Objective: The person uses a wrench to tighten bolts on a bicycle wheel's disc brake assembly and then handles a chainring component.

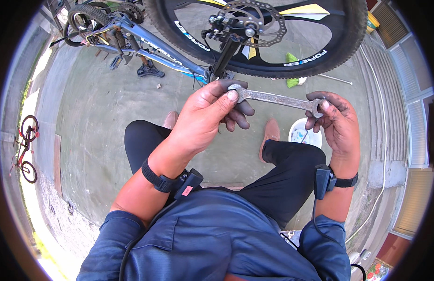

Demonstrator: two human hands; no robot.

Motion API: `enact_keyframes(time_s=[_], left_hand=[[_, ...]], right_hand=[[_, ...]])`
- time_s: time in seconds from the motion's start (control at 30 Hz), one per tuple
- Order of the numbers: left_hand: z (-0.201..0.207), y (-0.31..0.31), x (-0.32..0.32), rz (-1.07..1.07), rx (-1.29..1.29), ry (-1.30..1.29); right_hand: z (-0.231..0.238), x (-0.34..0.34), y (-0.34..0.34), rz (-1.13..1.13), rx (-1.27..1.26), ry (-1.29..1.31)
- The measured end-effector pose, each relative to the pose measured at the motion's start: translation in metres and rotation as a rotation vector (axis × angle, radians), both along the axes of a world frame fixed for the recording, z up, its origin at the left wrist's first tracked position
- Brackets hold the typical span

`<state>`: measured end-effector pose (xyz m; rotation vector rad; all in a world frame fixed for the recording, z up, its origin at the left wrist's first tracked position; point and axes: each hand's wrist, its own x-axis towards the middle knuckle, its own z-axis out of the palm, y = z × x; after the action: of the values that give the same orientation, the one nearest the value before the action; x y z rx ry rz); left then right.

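Observation:
A worn metal open-end wrench (278, 99) is held up level between my two hands, above my lap. My left hand (210, 108) pinches its left jaw between thumb and forefinger, the other fingers curled loosely below. At the other end my right hand (336, 117) grips the right jaw between thumb and fingers. Dark grime covers the fingertips of both hands. Just beyond the wrench hangs a large black bicycle wheel (336, 56) with a disc brake rotor (268, 21), joined to a blue bicycle frame (156, 54). Neither hand touches the bicycle.
A white bucket (295, 129) stands on the floor beside my right knee. Behind the wheel lies a green broom (292, 82). A small red bicycle (25, 150) is at the far left. A long pale hose (382, 112) runs along the right side, near stacked ridged panels.

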<state>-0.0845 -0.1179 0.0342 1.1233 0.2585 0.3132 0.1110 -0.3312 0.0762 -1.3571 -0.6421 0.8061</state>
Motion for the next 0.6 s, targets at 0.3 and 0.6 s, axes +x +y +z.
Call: enact_keyframes(time_s=[0.3, 0.6], left_hand=[[0.004, 0.016, -0.038, 0.082, -0.026, -0.07], [0.008, 0.019, -0.056, 0.137, -0.006, -0.095]], right_hand=[[0.011, -0.036, 0.033, -0.035, 0.055, -0.029], [0.027, -0.051, 0.04, 0.041, 0.039, -0.081]])
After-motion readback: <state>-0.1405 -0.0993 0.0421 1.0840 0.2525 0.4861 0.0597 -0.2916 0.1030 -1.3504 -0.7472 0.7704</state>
